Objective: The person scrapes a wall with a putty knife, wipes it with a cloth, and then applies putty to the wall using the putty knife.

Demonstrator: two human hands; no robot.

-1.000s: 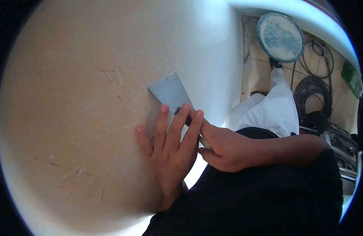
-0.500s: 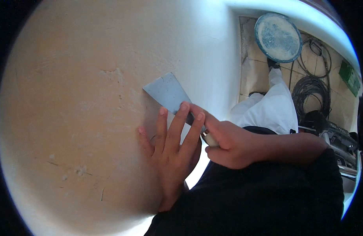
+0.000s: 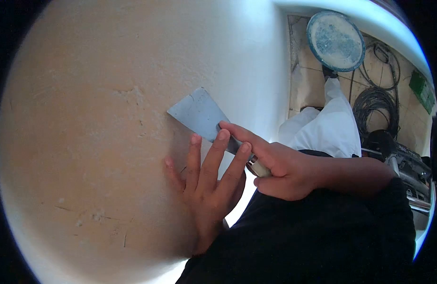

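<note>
My right hand point(image 3: 287, 173) is closed round the pale handle of a putty knife point(image 3: 199, 112), its index finger stretched along the blade. The wide grey metal blade lies close over the brownish wall point(image 3: 95, 161), tilted toward the upper left, and casts a shadow there. Just below the blade my left hand point(image 3: 206, 182) is spread against the wall, back of the hand toward me. Its fingertips come up to the blade's lower edge and overlap the knife's neck in this view. A pale patch shows between these fingers; the left palm is hidden.
Rough patches point(image 3: 133, 94) and thin dark cracks point(image 3: 125, 239) mark the wall. On the tiled floor are a round blue bucket point(image 3: 336, 40) with a whitish crusted top, a coil of black cable point(image 3: 377, 111), a green box point(image 3: 422, 92) and dark metal equipment point(image 3: 403, 161).
The putty knife and my right hand have shifted slightly, and more of the handle shows. My left hand stays spread in nearly the same place. The view has tilted a little.
</note>
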